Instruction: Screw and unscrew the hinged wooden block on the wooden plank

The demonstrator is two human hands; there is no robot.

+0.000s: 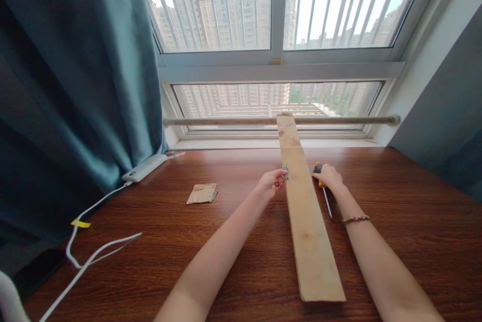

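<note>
A long wooden board runs away from me over the table, its far end resting against the rail by the window. At the board's left edge, my left hand is closed on a small metal piece, held by the fingertips; its exact kind is too small to make out. To the right of the board, my right hand is closed around the yellow and black handle of a screwdriver. The screwdriver's shaft points back toward me, close to the tabletop.
A small piece of cardboard with a little dark metal item beside it lies left on the brown table. A white power strip and its cable sit by the blue curtain. A rail crosses before the window.
</note>
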